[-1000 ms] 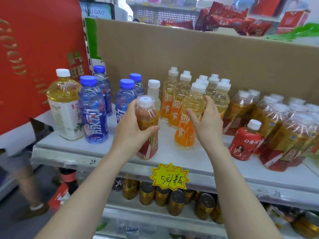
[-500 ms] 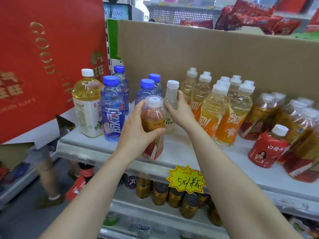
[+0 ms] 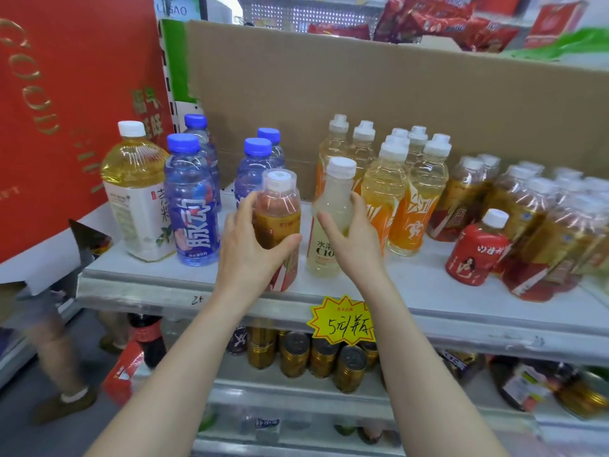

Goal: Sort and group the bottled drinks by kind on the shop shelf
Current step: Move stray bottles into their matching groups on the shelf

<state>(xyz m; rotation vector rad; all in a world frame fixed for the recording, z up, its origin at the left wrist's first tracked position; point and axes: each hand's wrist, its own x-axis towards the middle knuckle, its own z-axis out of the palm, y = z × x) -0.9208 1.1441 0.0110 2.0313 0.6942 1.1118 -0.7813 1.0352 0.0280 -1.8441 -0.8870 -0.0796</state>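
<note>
Up front on the shelf (image 3: 428, 288), the left hand (image 3: 250, 245) grips an amber tea bottle (image 3: 278, 209), fingers (image 3: 245, 201) and thumb curled round its middle. The bottle has a clear cap, brown liquid and a red-and-white label low down. Just beside it, the right hand (image 3: 349, 239) holds a pale cloudy bottle (image 3: 333, 199) with a white cap and a white label, leaning slightly. Blue-capped bottles (image 3: 192, 206) stand to the left and orange-labelled bottles (image 3: 412, 199) close by on the right. A small red bottle (image 3: 474, 255) sits tilted further right.

Head view, down onto near shelf (image 3: 494, 291)
</note>
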